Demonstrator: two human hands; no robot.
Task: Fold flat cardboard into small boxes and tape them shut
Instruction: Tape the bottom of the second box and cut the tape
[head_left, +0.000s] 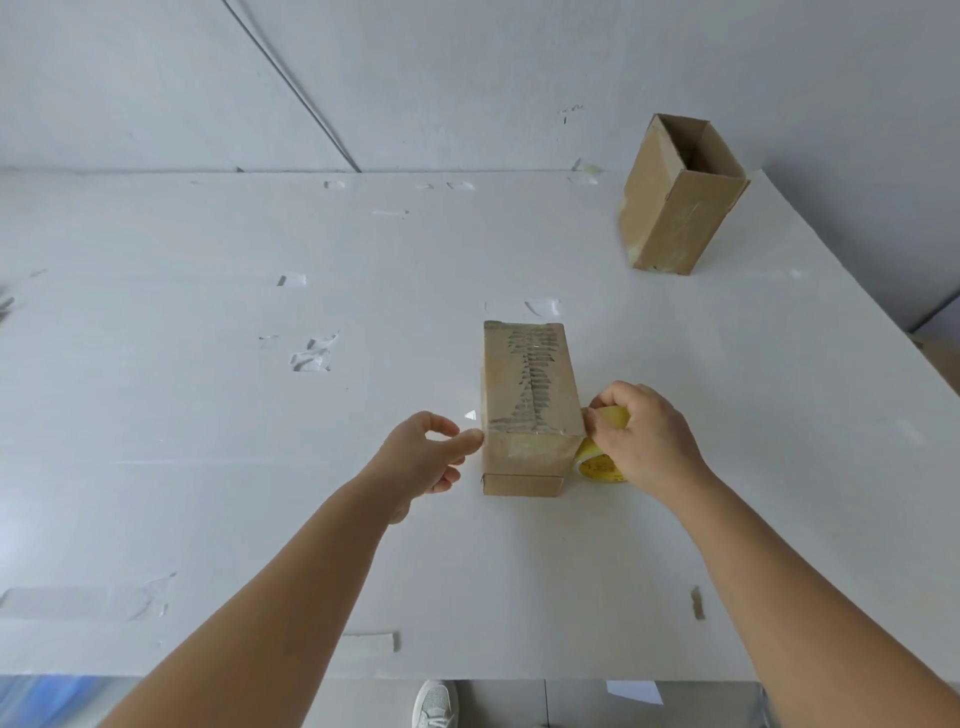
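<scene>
1. A white table fills most of the frame, dotted with scraps of clear tape left of centre and along the lower edge.
2. In the upper right stands an open cardboard box, upright, well apart from the hands.
3. Just right of centre lies a closed cardboard box on its side, with wrinkled clear tape along its top face.
4. The left hand reaches in from the lower left, forearm stretched out, fingers loosely extended, the fingertips touching the closed box's left near corner and gripping nothing.
5. The right hand comes from the lower right and curls around a yellow tape roll, pressed against the box's right side.
6. A grey shoe shows at the bottom edge.
</scene>
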